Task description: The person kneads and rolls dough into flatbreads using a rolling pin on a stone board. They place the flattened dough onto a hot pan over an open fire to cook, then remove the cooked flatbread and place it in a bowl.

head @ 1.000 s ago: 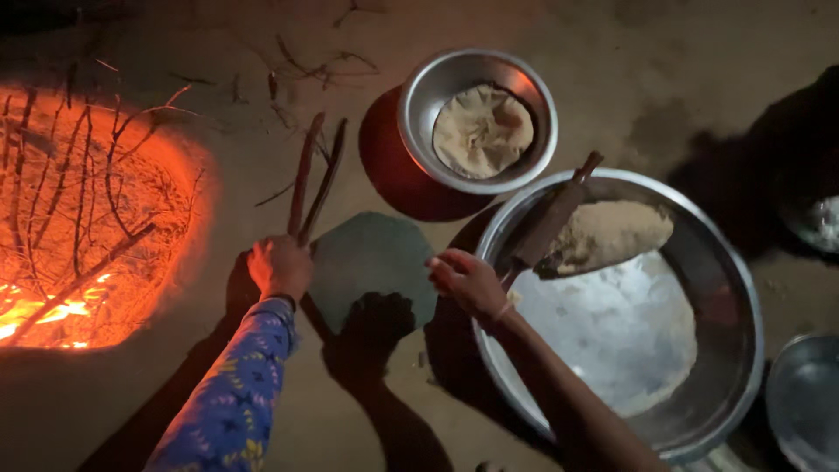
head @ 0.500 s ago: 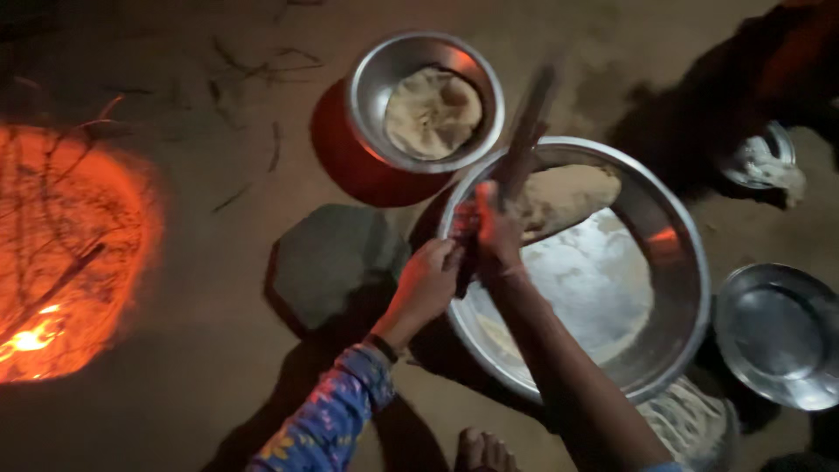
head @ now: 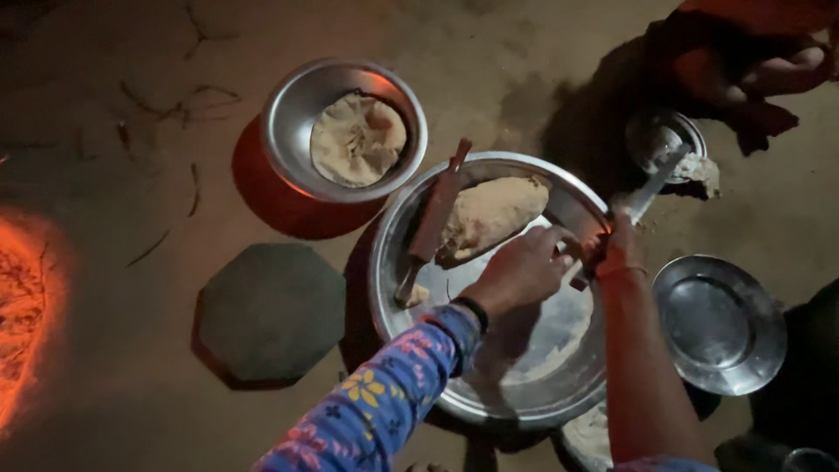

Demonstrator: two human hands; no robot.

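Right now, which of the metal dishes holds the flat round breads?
The deep bowl at the upper left. The big tray under the hands holds dough and a rolling pin; the small plate holds nothing.

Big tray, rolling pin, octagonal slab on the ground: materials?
Big tray: looks like bare polished metal, probably steel or aluminium; it shines and mirrors the light, with a floury film. Rolling pin: seems wood, matte brown with turned ends. Octagonal slab: likely stone or board, dull grey-green, no shine; the dim light leaves that open.
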